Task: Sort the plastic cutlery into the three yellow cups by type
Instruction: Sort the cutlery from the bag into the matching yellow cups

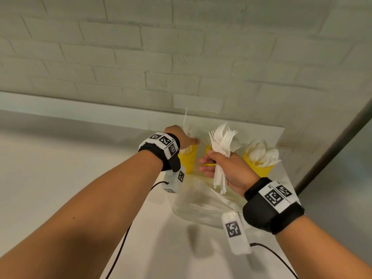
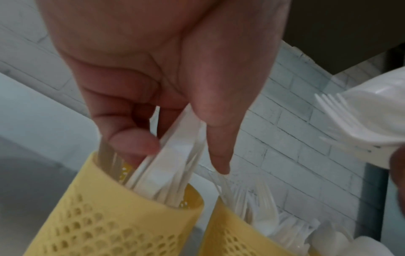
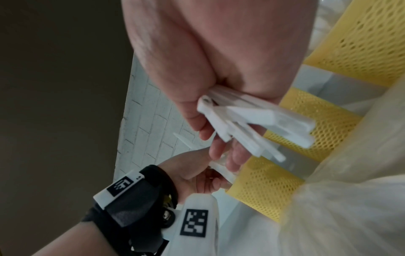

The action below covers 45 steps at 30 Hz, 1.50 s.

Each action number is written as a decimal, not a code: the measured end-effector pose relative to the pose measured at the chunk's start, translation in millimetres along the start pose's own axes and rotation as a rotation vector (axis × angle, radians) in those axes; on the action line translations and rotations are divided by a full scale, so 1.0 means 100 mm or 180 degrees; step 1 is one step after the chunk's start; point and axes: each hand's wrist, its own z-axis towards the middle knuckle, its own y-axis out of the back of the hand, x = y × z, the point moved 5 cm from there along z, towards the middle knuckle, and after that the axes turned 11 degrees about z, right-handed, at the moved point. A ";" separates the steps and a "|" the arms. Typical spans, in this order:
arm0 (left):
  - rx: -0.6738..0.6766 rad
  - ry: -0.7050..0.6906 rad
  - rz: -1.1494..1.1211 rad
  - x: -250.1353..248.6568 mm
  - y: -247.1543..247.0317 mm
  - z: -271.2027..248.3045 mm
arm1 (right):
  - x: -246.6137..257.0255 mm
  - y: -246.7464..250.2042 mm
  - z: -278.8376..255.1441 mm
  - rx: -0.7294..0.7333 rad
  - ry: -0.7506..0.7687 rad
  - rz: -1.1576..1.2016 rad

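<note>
Three yellow perforated cups stand in a row by the wall. My left hand (image 1: pixel 182 137) pinches white plastic knives (image 2: pixel 175 155) between thumb and fingers, their lower ends inside the left cup (image 1: pixel 189 160); one knife tip (image 1: pixel 185 117) sticks up above the hand. My right hand (image 1: pixel 227 168) grips a bundle of white forks (image 1: pixel 222 137) by the handles (image 3: pixel 252 117), tines up, in front of the middle cup (image 2: pixel 230 239), which is mostly hidden in the head view. The right cup (image 1: pixel 259 166) is full of white spoons.
A clear plastic bag (image 1: pixel 201 206) with more white cutlery lies on the white table (image 1: pixel 60 188) just in front of the cups. A white brick wall (image 1: pixel 181 67) rises close behind them. The table's right edge (image 1: pixel 289 182) runs beside the right cup.
</note>
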 end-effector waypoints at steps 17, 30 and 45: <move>-0.0095 -0.0215 -0.0394 -0.04 -0.07 -0.08 | 0.01 0.06 -0.02 -0.0139 0.0233 -0.0535; -0.0340 -0.1353 -0.2615 -0.42 0.30 -0.76 | 0.10 0.11 -0.04 -0.0091 0.0569 -0.0426; 0.0181 -0.1377 -0.4129 -0.43 -0.04 -0.78 | 0.07 0.27 -0.18 -0.0153 0.0395 -0.0085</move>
